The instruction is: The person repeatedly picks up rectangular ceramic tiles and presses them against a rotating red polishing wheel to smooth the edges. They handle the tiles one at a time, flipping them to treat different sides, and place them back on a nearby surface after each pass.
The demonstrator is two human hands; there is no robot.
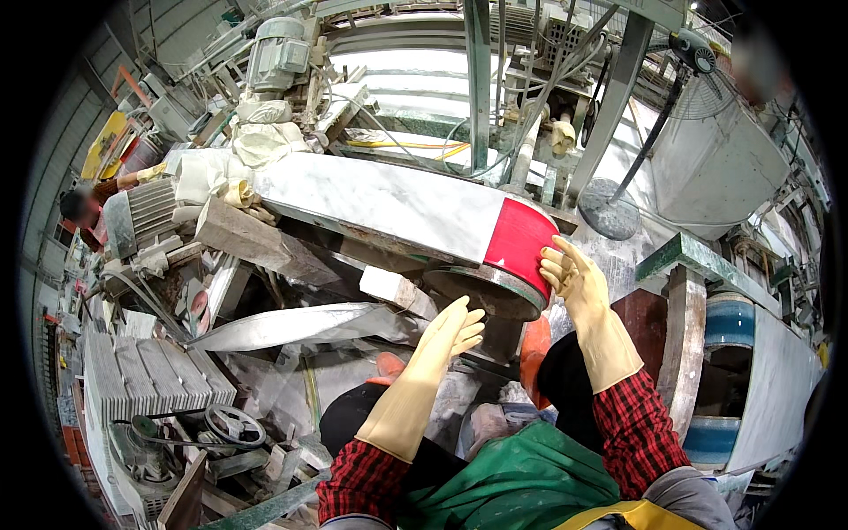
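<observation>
The red band [523, 237] lies just left of the right hand [576, 278], the nearer one; its fingers bend by the band's edge, gripping or not I cannot tell. The left hand [450, 331], open and empty, waits lower. The white marbled strip [389, 199] runs lengthwise toward upper left.

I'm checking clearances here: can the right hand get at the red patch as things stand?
Probably yes: the right hand is close beside the red patch, and nothing visible stands between them; whether they touch is unclear.
</observation>
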